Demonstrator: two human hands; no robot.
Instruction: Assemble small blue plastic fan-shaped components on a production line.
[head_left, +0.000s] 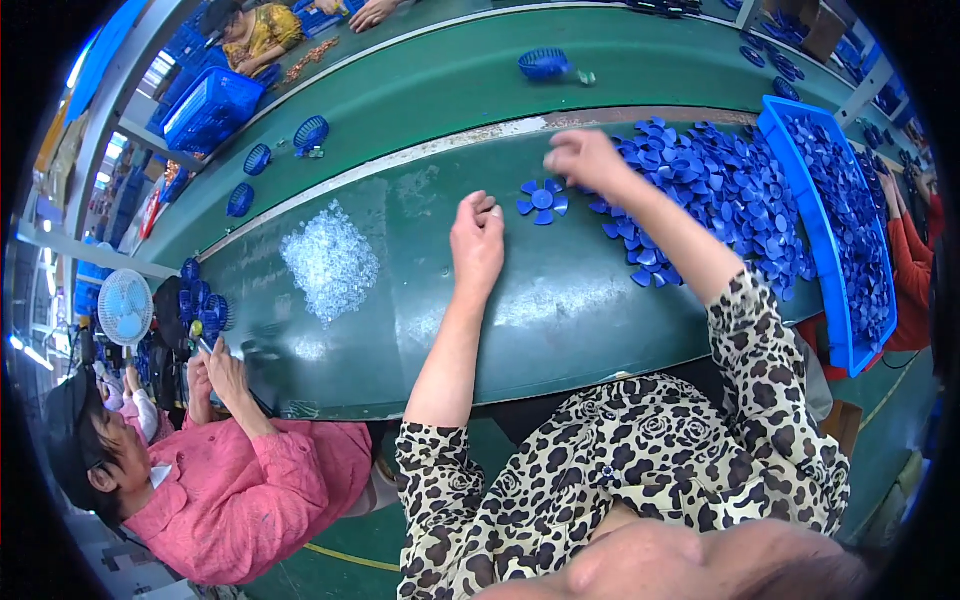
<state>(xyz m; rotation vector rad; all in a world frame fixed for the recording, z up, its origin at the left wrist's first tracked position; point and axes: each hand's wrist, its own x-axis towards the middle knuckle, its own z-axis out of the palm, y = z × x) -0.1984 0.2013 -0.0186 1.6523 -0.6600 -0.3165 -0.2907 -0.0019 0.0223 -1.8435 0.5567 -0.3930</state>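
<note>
My left hand [478, 235] hovers over the middle of the green worktable [430, 340], its fingers curled closed; what they hold, if anything, is hidden. Just right of it, a single blue fan blade [543, 201] lies flat, apart from the others. Above and right of that blade is my right hand [585, 160], smeared by motion, so I cannot tell its grip. A large heap of blue fan blades [710, 190] spreads beneath and beyond my right forearm. To the left lies a pile of small clear plastic pieces [330, 262].
A blue tray [836, 300] full of fan blades stands at the right. Along the far side runs a green conveyor belt [420, 110] carrying blue basket-shaped guards [543, 64]. At the left, a person in a pink shirt [250, 500] works near a small fan [126, 307].
</note>
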